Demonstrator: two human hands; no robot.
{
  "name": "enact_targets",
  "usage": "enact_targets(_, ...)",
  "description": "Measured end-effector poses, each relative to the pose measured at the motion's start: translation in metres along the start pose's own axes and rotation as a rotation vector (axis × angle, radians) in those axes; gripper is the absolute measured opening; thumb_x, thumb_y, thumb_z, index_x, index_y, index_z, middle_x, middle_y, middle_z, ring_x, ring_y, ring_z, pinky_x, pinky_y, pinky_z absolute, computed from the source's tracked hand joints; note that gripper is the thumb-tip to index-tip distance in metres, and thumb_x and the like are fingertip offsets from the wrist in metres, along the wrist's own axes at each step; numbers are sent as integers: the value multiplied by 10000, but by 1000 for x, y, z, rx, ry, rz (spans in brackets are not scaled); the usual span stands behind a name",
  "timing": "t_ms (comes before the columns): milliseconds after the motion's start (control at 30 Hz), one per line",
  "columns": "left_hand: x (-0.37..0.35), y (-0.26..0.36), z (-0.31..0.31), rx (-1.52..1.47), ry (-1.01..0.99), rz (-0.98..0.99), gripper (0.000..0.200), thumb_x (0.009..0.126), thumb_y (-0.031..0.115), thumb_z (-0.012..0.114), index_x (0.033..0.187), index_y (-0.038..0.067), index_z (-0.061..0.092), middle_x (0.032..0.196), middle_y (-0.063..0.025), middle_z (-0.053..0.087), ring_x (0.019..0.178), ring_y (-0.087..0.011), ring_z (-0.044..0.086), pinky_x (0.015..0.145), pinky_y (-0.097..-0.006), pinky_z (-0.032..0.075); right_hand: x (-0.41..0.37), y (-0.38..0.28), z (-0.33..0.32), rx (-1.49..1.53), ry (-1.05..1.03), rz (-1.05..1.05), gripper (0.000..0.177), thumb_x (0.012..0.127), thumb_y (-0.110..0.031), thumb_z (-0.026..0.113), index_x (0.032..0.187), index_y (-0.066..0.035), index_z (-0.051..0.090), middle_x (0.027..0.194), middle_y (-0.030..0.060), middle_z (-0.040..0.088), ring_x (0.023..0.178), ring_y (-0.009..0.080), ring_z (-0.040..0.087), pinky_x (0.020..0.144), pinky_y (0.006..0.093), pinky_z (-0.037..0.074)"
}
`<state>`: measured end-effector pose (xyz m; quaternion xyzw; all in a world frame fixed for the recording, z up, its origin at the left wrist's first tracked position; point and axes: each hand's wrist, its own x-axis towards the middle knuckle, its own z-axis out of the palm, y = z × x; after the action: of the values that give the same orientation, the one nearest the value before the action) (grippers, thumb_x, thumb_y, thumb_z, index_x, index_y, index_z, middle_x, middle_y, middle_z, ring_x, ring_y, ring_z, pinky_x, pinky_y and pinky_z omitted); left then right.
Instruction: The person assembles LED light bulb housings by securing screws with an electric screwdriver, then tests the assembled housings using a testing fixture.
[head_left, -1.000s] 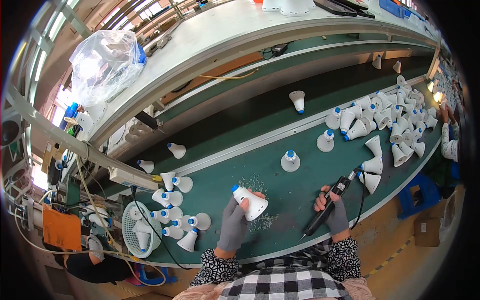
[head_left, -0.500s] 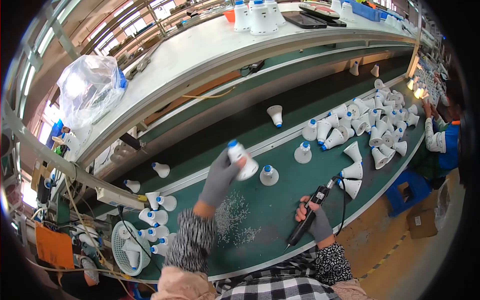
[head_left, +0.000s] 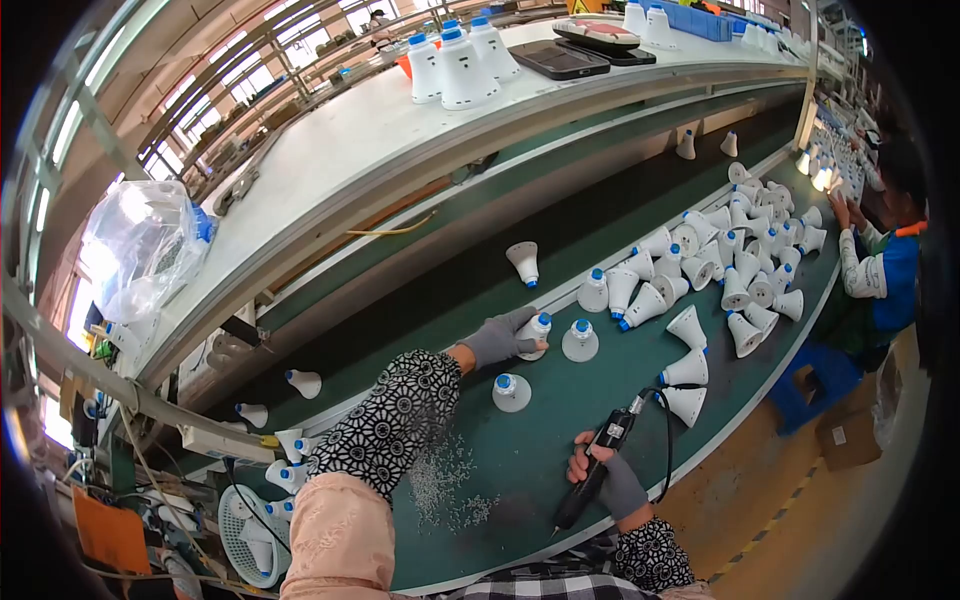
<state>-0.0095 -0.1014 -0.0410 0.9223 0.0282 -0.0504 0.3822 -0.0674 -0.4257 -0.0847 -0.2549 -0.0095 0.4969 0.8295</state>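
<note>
In a grey fingerless glove, my left hand [head_left: 498, 338] is closed around a white cone-shaped lamp housing [head_left: 538, 331] with a blue tip, upright on the green work surface. Two similar upright pieces, a right-hand housing [head_left: 580, 343] and a nearer housing [head_left: 511, 393], stand close by. My right hand [head_left: 620, 482], also gloved, grips a black electric screwdriver [head_left: 596, 474]. Its bit points down and left, towards the table's front edge, and touches no housing. Between my arms lies a scatter of small screws [head_left: 445, 485].
A heap of lamp housings [head_left: 740, 250] covers the right side. A pale basket [head_left: 235, 545] holds more at lower left. Above runs a white shelf [head_left: 330, 150] with housings and phones. A co-worker [head_left: 880, 250] sits at far right. The screwdriver's cable [head_left: 669, 450] loops beside it.
My left hand has moved right and set the housing down upright beside the others, still holding it. The camera view has shifted; my right hand still holds the screwdriver.
</note>
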Motion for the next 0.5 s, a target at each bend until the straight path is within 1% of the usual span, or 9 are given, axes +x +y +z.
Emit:
enact_targets(33, -3, -3, -4, 43, -11, 30, 607, 809, 505, 702, 1268, 138, 547, 1234, -152, 568, 1180, -315, 557, 996, -388, 427, 0, -1, 2, -3, 4, 3, 342, 897, -225, 626, 1158, -26, 530, 760, 62, 510, 692, 182, 510, 692, 356, 443)
enact_targets(67, -5, -6, -8, 323, 8, 157, 598, 806, 503, 699, 1275, 157, 565, 1239, -139, 546, 1154, -320, 555, 999, -394, 426, 1, -1, 3, -7, 5, 6, 340, 897, -224, 627, 1155, -25, 531, 760, 62, 511, 692, 181, 511, 691, 355, 443)
enact_targets(167, -11, 0, -16, 367, -56, -15, 576, 804, 457, 724, 1281, 169, 576, 1128, -98, 586, 1039, -255, 594, 952, -373, 456, 2, 0, -1, -3, -6, 1, 336, 898, -226, 627, 1149, -25, 534, 759, 60, 514, 693, 180, 513, 691, 356, 442)
enact_targets(267, 1, 0, -9, 15, -198, -9, 567, 801, 353, 753, 1300, 160, 566, 974, -45, 597, 912, -175, 593, 877, -331, 481, 2, 0, -3, 22, -15, 0, 320, 913, -191, 602, 1158, 3, 528, 779, 65, 530, 708, 183, 533, 710, 360, 452)
enact_targets(367, 12, 24, -3, -50, -249, -32, 529, 815, 250, 741, 1301, 134, 566, 913, -9, 607, 845, -123, 576, 814, -297, 486, 2, 2, -4, 39, -20, -4, 325, 911, -191, 605, 1161, 2, 532, 777, 67, 532, 701, 185, 533, 703, 366, 454)
enact_targets(400, 19, 14, 4, -195, -281, 25, 507, 839, 202, 694, 1317, 117, 549, 934, -7, 615, 836, -112, 572, 803, -287, 479, 2, 1, -2, 17, -7, -3, 333, 904, -205, 612, 1160, -7, 531, 770, 65, 526, 695, 184, 527, 701, 365, 449)
enact_targets(467, 31, 18, -7, -93, -241, 115, 481, 854, 163, 661, 1317, 116, 540, 970, -15, 635, 851, -139, 596, 805, -291, 482, 1, -1, 1, -29, 20, -1, 350, 892, -234, 625, 1157, -26, 529, 757, 61, 516, 684, 182, 515, 698, 362, 438)
enact_targets(500, 41, 20, -16, -40, -224, 160, 469, 861, 143, 644, 1316, 116, 535, 989, -20, 645, 858, -152, 608, 806, -293, 483, 2, -1, -1, -9, 8, 0, 341, 897, -218, 618, 1160, -20, 532, 763, 64, 522, 689, 184, 523, 698, 365, 444)
